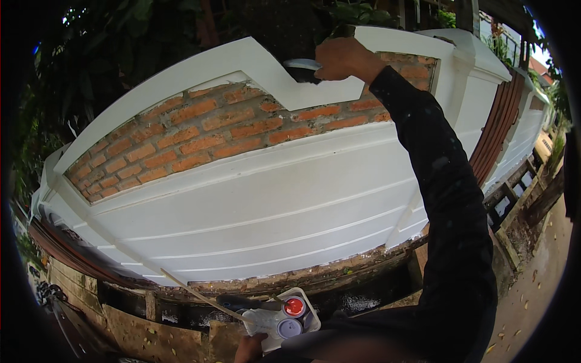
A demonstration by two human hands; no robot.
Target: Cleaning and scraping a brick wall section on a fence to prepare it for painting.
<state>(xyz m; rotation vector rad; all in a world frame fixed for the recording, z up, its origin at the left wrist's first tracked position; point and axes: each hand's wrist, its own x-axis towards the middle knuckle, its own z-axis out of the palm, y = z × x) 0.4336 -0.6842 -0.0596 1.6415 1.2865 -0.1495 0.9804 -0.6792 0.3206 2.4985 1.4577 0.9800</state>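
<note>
In the head view, any print on the red-topped can [295, 307] and the pale-topped can [289, 328] is too small to read. Both stand in the white tray [257, 318], its edge gripped by the left hand [249, 349]. A white wall [260, 209] with brick panels [203, 124] runs outdoors above a ditch [357, 300]. At its notched top, the right hand [345, 59], fingers bent, meets a pale rounded thing [302, 63]; I cannot tell whether it grips it.
</note>
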